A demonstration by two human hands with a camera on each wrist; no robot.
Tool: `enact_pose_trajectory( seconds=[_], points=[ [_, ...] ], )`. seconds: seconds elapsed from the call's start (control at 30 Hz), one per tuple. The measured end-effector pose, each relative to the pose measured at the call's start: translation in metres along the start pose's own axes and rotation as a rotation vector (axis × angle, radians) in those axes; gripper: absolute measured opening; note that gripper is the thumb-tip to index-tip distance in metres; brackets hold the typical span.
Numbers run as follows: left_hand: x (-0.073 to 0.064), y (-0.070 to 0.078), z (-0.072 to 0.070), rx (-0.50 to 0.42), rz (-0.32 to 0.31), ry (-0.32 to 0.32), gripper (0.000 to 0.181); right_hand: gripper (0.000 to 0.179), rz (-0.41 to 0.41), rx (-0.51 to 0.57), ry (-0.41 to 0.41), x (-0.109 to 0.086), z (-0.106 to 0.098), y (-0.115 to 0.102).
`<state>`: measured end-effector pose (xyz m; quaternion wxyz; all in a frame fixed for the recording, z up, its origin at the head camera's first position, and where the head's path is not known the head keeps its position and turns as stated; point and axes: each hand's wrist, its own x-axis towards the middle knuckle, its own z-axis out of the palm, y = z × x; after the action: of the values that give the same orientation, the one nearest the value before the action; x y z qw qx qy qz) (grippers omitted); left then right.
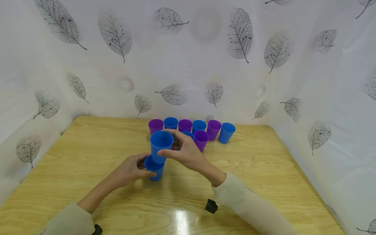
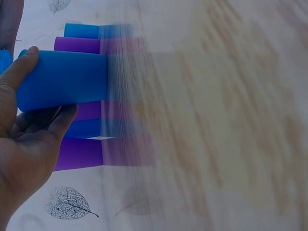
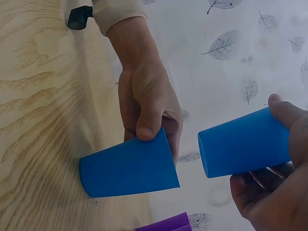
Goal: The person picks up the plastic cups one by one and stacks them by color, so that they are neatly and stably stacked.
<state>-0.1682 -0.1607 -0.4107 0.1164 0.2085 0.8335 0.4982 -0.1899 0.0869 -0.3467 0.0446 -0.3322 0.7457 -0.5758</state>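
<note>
Low over the table's middle, my left hand (image 1: pixel 127 171) grips a blue cup (image 1: pixel 158 172) by its side, thumb in front. That cup stands upright, its base at the tabletop in the left wrist view. My right hand (image 1: pixel 191 155) holds a second blue cup (image 1: pixel 160 148) upright just above the first, fingers and thumb around its side. In the right wrist view a small gap shows between the upper cup's base (image 3: pixel 203 156) and the lower cup's rim (image 3: pixel 171 159). The right hand partly hides the cups behind it.
Behind the hands, purple cups (image 1: pixel 214 130) and blue cups (image 1: pixel 227 133) stand in an alternating row. A purple cup (image 1: pixel 201 141) and others stand before that row. A white leaf-print curtain (image 1: pixel 202 65) surrounds the wooden table (image 1: pixel 249 173).
</note>
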Motion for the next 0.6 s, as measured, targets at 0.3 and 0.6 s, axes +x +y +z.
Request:
enact_pose_trajectory(
  seconds=[0.3, 0.6],
  points=[
    [0.001, -0.001, 0.0, -0.022, 0.007, -0.01, 0.074, 0.073, 0.0, 0.025, -0.033, 0.003, 0.009, 0.007],
    [0.0, -0.002, 0.0, -0.047, 0.017, -0.012, 0.075, 0.064, 0.036, 0.012, -0.037, 0.004, 0.019, 0.014]
  ],
)
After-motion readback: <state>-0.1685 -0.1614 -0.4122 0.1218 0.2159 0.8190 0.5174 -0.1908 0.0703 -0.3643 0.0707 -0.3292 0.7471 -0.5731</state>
